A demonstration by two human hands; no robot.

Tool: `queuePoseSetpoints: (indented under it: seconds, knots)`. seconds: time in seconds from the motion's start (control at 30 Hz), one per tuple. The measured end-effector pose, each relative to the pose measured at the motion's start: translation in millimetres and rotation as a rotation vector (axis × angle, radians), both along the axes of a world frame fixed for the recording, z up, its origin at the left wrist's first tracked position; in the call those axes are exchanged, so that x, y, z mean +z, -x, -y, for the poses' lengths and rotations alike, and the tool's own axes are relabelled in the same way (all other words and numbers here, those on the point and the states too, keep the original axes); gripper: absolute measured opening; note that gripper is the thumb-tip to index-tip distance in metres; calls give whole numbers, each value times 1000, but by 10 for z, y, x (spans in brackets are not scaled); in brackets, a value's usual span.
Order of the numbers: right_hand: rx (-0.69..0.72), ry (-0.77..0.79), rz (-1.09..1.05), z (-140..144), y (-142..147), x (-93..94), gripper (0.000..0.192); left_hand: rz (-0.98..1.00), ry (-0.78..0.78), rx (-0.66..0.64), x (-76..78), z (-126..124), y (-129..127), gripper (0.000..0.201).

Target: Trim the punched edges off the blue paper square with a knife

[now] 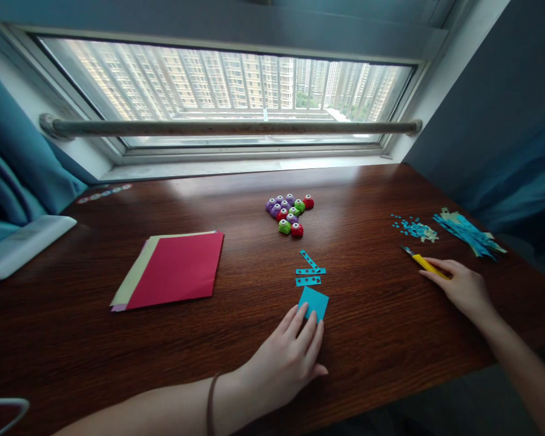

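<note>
My left hand (pixel 295 351) lies flat with its fingers stretched over the lower edge of a small blue paper square (pixel 314 299). Just beyond the square are blue paper strips (pixel 309 281) punched with small star-like holes. At the right, my right hand (pixel 464 287) is closed around a yellow craft knife (pixel 429 266); its blade tip points away to the upper left, close to the tabletop. Near that tip lies a scatter of tiny blue and pale paper bits (pixel 415 229). Beside them is a heap of blue and pale paper strips (pixel 470 233).
Several purple, green and red craft punches (pixel 283 214) stand grouped mid-table. Stacked coloured paper sheets (pixel 177 269), red on top, lie to the left. A white elongated object (pixel 31 245) rests at the far left. A metal bar (pixel 231 128) crosses the window behind the brown table (pixel 254 242).
</note>
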State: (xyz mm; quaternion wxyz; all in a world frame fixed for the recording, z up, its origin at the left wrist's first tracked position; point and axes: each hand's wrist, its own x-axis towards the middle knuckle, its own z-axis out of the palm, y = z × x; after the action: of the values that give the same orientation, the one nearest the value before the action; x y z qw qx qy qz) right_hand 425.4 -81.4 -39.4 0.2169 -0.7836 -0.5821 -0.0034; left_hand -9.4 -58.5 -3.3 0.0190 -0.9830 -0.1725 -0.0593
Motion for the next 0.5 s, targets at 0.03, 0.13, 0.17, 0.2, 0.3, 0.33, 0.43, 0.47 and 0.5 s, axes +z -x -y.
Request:
queuePoseSetpoints:
  seconds: [0.03, 0.13, 0.17, 0.2, 0.3, 0.33, 0.43, 0.47, 0.5]
  knots:
    - [-8, 1, -14, 4, -12, -1, 49, -5, 4, 7, -6, -6, 1, 54]
    - [-26, -3, -40, 14, -49, -12, 50, -16, 11, 29, -25, -7, 9, 55]
    - [-35, -2, -43, 19, -61, -17, 49, -20, 12, 38, -29, -3, 12, 55]
    - [-45, 0, -47, 25, -72, -24, 49, -23, 14, 48, -31, 3, 14, 55]
    - [-60, 12, -60, 43, -105, -46, 46, -29, 21, 72, -40, 23, 14, 56]
    - [-59, 14, -65, 48, -116, -55, 46, -27, 22, 81, -45, 29, 12, 56]
    - [-65, 13, -70, 55, -145, -81, 46, -18, 25, 106, -65, 44, 8, 58]
    - [-69, 14, -63, 54, -152, -90, 46, -16, 28, 113, -70, 47, 8, 59]
    - [-73, 13, -49, 52, -159, -98, 46, -14, 32, 122, -73, 50, 9, 60]
